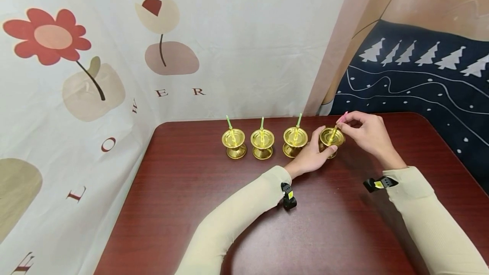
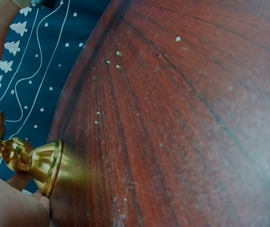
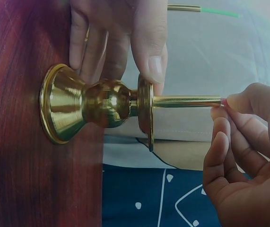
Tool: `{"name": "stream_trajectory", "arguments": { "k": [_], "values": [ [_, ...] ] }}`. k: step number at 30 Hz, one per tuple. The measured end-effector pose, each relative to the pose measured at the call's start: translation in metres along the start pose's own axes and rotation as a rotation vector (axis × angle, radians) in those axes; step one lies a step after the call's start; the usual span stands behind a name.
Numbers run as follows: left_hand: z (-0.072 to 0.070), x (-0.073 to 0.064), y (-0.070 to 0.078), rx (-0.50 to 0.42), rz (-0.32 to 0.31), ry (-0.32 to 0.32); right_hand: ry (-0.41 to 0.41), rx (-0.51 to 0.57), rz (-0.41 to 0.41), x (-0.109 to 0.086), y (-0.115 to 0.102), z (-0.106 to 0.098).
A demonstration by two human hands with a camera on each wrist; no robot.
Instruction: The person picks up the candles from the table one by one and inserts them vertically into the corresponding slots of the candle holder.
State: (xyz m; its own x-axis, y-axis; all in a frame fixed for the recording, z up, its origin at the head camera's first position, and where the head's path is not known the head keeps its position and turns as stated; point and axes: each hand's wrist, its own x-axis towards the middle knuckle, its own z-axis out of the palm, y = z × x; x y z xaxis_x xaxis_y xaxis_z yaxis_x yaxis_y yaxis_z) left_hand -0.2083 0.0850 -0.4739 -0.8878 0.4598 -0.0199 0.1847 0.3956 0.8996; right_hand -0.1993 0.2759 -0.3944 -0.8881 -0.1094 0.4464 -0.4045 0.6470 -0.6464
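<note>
At the right end of a row stands a gold candle holder with a dish and a thin upright tube. My left hand grips it, thumb and fingers on opposite sides of the dish; the left wrist view shows its flared base on the table. My right hand pinches a slim pink candle at the top of the tube. From the right wrist, a bit of pink shows at the tube's mouth; how deep it sits is hidden.
Three matching holders stand to the left: the far left holder, the middle holder and the nearest holder, each bearing a green candle. The dark red table ends against a printed curtain. Tiny pale specks dot the tabletop.
</note>
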Motion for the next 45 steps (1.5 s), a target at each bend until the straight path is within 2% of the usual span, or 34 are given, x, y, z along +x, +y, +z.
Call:
{"name": "stream_trajectory", "arguments": {
  "k": [27, 38, 45],
  "values": [
    [0.000, 0.000, 0.001, -0.001, -0.004, 0.003, -0.008, -0.037, -0.045, 0.001, 0.005, 0.002],
    [0.001, -0.001, -0.001, -0.020, -0.007, 0.003, -0.046, -0.052, -0.024, 0.002, 0.004, -0.002],
    [0.009, -0.003, -0.011, -0.042, 0.011, -0.010, -0.066, -0.068, 0.017, 0.003, 0.003, -0.004]
  ]
}}
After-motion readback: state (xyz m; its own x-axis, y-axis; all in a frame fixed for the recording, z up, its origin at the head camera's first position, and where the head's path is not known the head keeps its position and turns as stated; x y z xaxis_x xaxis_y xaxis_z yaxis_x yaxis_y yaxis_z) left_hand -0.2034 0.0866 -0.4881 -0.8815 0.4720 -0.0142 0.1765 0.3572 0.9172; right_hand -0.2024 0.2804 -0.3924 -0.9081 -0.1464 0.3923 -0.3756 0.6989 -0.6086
